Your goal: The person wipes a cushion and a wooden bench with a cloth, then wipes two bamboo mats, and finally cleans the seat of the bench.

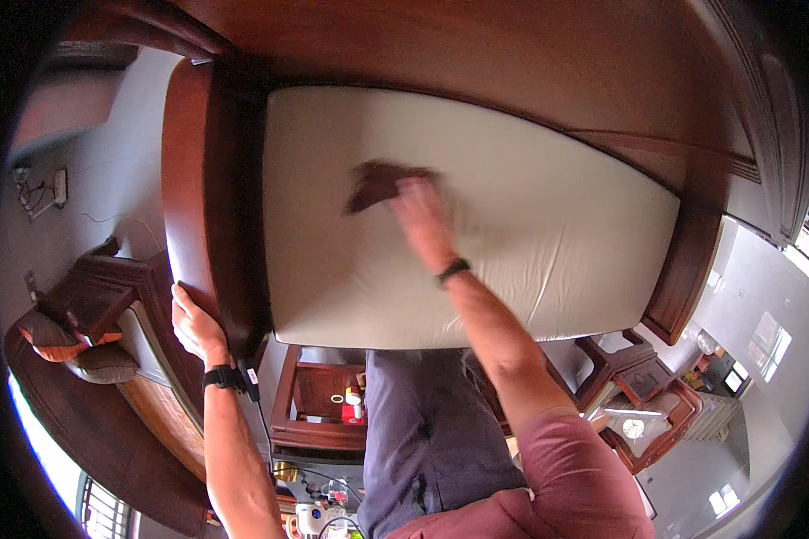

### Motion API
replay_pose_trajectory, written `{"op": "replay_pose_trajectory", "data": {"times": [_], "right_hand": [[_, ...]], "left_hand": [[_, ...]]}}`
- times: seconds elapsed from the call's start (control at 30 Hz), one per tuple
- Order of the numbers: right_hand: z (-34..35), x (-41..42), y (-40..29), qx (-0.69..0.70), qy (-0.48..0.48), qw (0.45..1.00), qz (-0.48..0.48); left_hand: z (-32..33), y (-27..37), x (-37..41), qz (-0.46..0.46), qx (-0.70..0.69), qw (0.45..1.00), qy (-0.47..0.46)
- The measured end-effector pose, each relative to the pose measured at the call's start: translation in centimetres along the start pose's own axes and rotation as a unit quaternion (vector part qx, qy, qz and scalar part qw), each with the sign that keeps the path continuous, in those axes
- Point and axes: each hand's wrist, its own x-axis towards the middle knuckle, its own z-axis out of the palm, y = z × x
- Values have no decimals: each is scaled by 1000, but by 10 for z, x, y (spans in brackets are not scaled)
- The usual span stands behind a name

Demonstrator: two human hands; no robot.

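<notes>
A dark maroon cloth is at the fingers of my right hand, over the left half of a cream seat cushion. Hand and cloth are blurred, and the fingertips partly cover the cloth. Small wrinkles run across the cushion near my right forearm. At the left, my left hand grips the front end of a dark wooden armrest, thumb on its upper face. The cushion lies in a wooden bench frame whose backrest rises behind it.
Behind my legs stands a wooden table with small items on it. An electric kettle and cables are near the bottom edge. Another wooden bench with pillows is at the left. Wooden furniture stands at the right on a glossy floor.
</notes>
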Motion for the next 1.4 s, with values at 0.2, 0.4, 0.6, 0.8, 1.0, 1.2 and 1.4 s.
{"op": "replay_pose_trajectory", "data": {"times": [0.2, 0.4, 0.6, 0.8, 1.0, 1.2, 1.4], "right_hand": [[-86, -24, 186, -178, 386, 880, 212], [-22, 161, -35, -35, 125, 986, -103], [42, 240, -68, -160, 58, 958, -231], [-100, 115, 98, -256, 110, 960, 11], [-146, -74, 276, -231, 199, 836, 457], [-22, 78, -3, -12, 146, 988, 53], [18, 67, -63, 132, 50, 985, 95]], "left_hand": [[-11, 39, -12, -14, -2, 999, -34], [-18, 34, -15, -25, 4, 999, -32], [-8, 34, -9, 5, -5, 1000, -28], [-17, 31, -14, -5, 1, 1000, -25], [-7, 31, -9, -4, -13, 999, -48], [-7, 4, 2, -23, -12, 998, -51], [5, -6, 15, 9, -34, 999, -33]]}}
